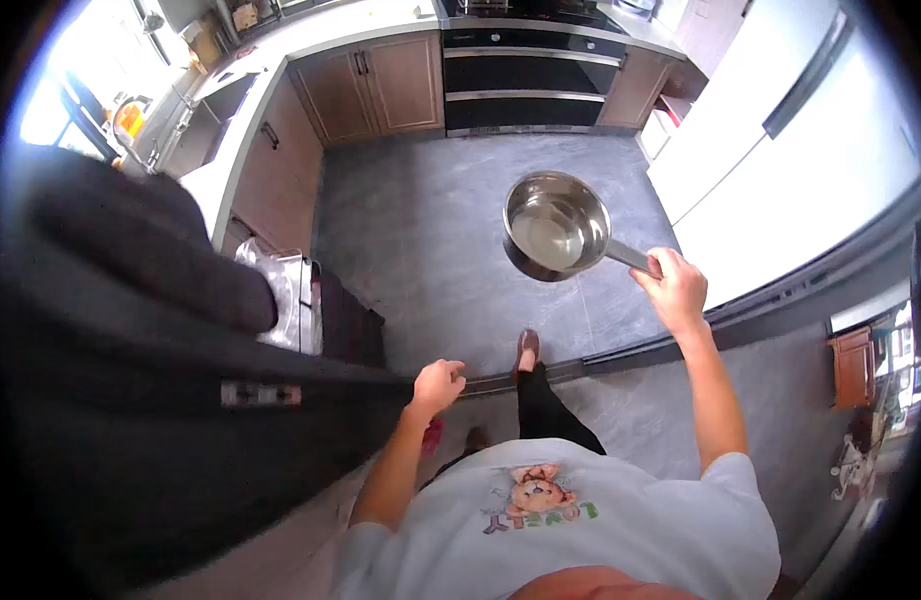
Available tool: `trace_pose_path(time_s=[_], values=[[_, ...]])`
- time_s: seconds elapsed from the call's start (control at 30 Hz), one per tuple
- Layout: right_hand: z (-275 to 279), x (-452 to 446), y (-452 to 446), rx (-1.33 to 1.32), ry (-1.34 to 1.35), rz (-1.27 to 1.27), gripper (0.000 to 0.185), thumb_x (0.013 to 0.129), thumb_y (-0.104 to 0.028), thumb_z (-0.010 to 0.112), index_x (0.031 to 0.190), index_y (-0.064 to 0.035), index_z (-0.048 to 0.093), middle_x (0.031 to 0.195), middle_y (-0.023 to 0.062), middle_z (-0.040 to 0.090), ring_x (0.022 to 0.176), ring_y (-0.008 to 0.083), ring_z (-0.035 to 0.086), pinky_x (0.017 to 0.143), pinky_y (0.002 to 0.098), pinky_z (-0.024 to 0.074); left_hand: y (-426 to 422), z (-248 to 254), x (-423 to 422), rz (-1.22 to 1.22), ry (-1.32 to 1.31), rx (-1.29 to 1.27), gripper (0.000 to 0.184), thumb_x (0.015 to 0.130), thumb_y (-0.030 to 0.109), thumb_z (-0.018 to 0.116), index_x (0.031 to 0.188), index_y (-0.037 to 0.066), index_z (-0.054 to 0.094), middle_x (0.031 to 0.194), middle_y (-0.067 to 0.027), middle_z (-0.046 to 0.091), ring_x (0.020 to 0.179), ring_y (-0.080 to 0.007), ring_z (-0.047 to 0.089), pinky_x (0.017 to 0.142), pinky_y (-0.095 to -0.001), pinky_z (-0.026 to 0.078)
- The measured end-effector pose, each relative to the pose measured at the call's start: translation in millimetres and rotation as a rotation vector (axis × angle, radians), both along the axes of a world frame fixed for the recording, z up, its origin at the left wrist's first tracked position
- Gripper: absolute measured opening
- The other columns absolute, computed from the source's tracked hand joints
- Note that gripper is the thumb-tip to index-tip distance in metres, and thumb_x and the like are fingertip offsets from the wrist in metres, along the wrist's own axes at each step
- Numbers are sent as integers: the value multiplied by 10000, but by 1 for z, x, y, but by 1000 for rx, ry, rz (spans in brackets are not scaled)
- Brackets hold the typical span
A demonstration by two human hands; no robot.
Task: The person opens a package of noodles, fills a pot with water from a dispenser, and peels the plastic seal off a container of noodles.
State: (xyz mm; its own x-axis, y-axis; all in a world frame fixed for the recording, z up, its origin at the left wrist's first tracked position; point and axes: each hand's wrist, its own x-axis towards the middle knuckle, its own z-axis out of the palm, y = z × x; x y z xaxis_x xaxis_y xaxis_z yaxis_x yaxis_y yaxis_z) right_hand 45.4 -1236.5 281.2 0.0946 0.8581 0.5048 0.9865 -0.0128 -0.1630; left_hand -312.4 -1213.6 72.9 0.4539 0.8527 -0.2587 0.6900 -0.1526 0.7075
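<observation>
Above the grey floor (431, 230), beyond your white T-shirt (661, 530), a stainless-steel saucepan (553, 240) is held out in your right hand (678, 290), whose fingers are wrapped round its handle (629, 256). Your left hand (438, 387) is released, its fingers half curled. On your T-shirt, a bear print (539, 492) sits with colourful lettering (556, 516) that seems to read "LOVELY".

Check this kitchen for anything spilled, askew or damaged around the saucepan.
Nothing stands out. The right hand grips the saucepan by its handle, and no spill shows on the grey floor. Small drips might be too faint to see.
</observation>
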Motion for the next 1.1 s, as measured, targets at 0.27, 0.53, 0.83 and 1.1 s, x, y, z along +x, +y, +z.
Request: trace_pose_path(time_s=[0.27,0.53,0.83,1.1], values=[[-6,52,208,-31,-34,132,299,662,-288,765,782,-126,545,678,-14,560,618,200,574,565,337,429,130,-66,-7,261,237,-65,309,715,198,601,988,79,682,897,-142,668,859,-309,643,772,-401,506],[-9,55,412,-53,-21,296,308,656,-287,764,796,-114,550,688,-8,568,620,205,571,564,339,421,175,-97,-31,598,295,-312,318,704,187,634,997,81,692,942,-138,676,908,-292,646,824,-382,506],[2,-6,623,-26,-11,317,312,677,-257,766,795,-84,535,674,20,562,615,219,572,554,355,430,380,-76,-76,642,221,-411,319,744,176,657,1050,83,673,1037,-124,663,987,-273,627,874,-362,490],[-10,-58,800,-85,41,290,311,707,-290,748,811,-75,547,709,34,595,644,233,601,555,352,452,604,-27,-93,627,165,-264,345,745,156,638,1079,72,655,960,-123,680,937,-259,645,834,-346,505]])
